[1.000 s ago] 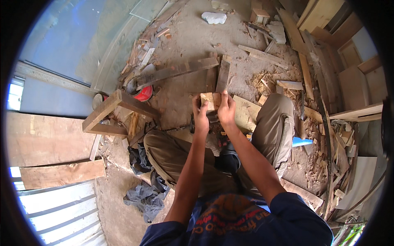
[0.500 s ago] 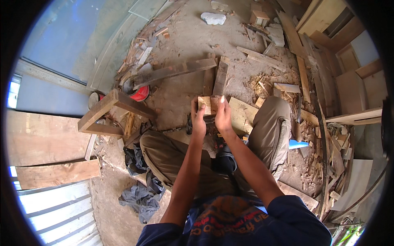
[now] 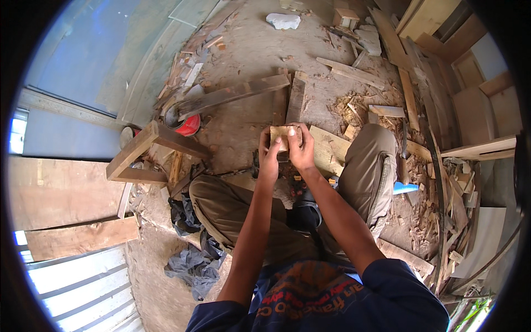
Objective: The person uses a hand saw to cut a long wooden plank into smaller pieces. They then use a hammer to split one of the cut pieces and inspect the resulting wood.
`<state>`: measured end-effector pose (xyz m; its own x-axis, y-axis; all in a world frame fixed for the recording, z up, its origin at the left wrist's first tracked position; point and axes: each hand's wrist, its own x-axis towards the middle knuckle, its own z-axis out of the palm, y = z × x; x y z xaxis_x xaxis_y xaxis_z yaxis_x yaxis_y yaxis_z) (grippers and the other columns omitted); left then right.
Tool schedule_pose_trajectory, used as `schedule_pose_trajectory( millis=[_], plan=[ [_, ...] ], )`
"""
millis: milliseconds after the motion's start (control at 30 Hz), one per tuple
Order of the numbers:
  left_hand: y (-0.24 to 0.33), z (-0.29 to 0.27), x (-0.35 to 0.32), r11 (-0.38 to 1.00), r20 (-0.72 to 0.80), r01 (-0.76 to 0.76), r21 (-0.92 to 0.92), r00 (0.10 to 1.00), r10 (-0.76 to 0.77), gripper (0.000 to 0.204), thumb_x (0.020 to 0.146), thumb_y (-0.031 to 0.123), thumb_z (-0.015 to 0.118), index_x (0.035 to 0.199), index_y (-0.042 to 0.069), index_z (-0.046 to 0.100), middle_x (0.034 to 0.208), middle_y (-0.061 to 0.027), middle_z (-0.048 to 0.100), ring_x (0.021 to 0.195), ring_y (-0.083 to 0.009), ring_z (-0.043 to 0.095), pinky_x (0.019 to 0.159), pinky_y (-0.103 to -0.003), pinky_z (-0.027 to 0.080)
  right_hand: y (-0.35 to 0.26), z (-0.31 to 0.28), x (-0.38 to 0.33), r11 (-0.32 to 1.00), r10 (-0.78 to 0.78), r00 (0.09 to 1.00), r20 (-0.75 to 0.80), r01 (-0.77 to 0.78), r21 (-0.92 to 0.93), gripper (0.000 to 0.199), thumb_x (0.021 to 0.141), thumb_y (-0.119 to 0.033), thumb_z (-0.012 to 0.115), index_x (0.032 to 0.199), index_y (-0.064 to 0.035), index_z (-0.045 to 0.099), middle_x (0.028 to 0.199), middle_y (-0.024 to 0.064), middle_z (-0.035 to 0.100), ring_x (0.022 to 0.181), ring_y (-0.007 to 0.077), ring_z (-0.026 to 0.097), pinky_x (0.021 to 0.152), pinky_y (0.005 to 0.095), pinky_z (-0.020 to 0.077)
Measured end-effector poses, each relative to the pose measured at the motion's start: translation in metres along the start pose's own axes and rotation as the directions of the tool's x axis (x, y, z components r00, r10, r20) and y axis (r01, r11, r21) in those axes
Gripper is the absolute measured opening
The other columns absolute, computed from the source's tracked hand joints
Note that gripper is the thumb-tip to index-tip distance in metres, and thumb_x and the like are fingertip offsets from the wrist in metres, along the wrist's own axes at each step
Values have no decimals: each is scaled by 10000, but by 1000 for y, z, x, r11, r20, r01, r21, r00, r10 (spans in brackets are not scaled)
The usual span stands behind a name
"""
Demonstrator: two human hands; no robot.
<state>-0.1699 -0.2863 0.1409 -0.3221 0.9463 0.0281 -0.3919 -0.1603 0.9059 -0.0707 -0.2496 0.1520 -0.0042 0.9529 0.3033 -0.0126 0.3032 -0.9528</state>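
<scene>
i hold a small wood block point(image 3: 281, 136) up in both hands — left hand point(image 3: 269, 156) and right hand point(image 3: 301, 149) pinching its sides — above my knees, over the scrap-strewn dirt floor point(image 3: 243, 50).

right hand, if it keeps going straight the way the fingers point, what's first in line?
The right hand points up-picture, away from the body, gripping a small wood block. Beyond it, probably the dark upright plank on the dirt floor; depth is unclear.
</scene>
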Motion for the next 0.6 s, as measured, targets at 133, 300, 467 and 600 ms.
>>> schedule_pose_trajectory(
  millis=[133, 300, 467, 600],
  plan=[
    [-1, 4, 0, 999, 0, -11, 47, 1000, 11, 397, 929, 240, 634, 1248, 31, 522, 1150, -54, 561, 1063, -133, 524, 939, -292, 415, 0, -9, 2, 997, -37, 998, 55, 33, 69, 578, 1028, -503, 358, 1077, 28, 579, 966, 124, 634, 905, 183, 589, 833, 335, 475],
    [-4, 9, -1, 997, -13, -30, 70, 999, 31, 394, 953, 265, 600, 1248, 24, 498, 1157, -62, 543, 1065, -136, 503, 942, -290, 404, 11, -10, 1, 990, -18, 1000, 25, 14, 137, 470, 1046, -375, 340, 1064, 27, 584, 933, 123, 630, 875, 185, 580, 804, 325, 470],
    [-7, 10, -2, 993, -20, -32, 116, 999, 34, 387, 982, 292, 547, 1255, 28, 469, 1178, -76, 519, 1079, -150, 477, 963, -303, 388, 7, -8, 0, 992, 30, 1000, 5, -30, 122, 383, 1053, -282, 363, 1046, 27, 589, 893, 114, 623, 834, 168, 562, 767, 317, 471],
    [-6, 5, 1, 988, 14, -17, 153, 1000, 15, 415, 998, 323, 517, 1284, 28, 460, 1212, -81, 507, 1101, -156, 465, 983, -316, 376, 2, -9, -2, 995, 56, 996, 68, -61, 80, 443, 1063, -342, 329, 1092, 28, 569, 943, 106, 608, 890, 172, 553, 823, 315, 454]
  ],
)
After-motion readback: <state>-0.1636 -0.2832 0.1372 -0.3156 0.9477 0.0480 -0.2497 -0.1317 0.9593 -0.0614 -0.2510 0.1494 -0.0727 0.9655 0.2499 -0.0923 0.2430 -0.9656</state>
